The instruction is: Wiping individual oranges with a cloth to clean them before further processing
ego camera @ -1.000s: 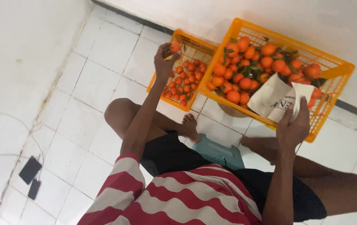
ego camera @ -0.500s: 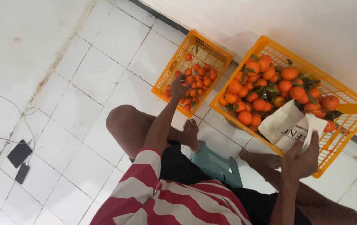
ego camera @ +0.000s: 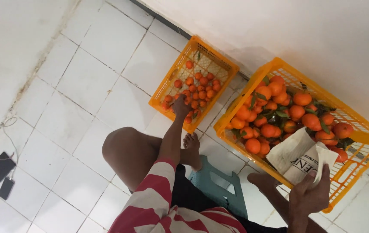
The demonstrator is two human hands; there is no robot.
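My left hand [ego camera: 180, 105] reaches forward to the near edge of a small orange plastic crate [ego camera: 214, 57] and rests among small oranges [ego camera: 196, 89]; its fingers are hidden from me. My right hand [ego camera: 309, 194] grips a white paper bag [ego camera: 294, 153] that lies in the near corner of a larger orange crate [ego camera: 367, 131]. That crate holds bigger oranges with green leaves [ego camera: 275, 110]. I wear a red and white striped shirt [ego camera: 163, 198], and my bare knee [ego camera: 124, 149] and foot [ego camera: 192, 149] are below the crates.
A small teal stool [ego camera: 219, 185] is under me on the white tiled floor [ego camera: 85, 82]. Both crates stand against a white wall [ego camera: 305, 30]. Two black devices [ego camera: 1, 168] with a thin cable lie on the floor at the left.
My left hand has come down from above the small crate's oranges to its near edge. The right hand keeps hold of the white bag. The view has shifted, so the crates appear farther right.
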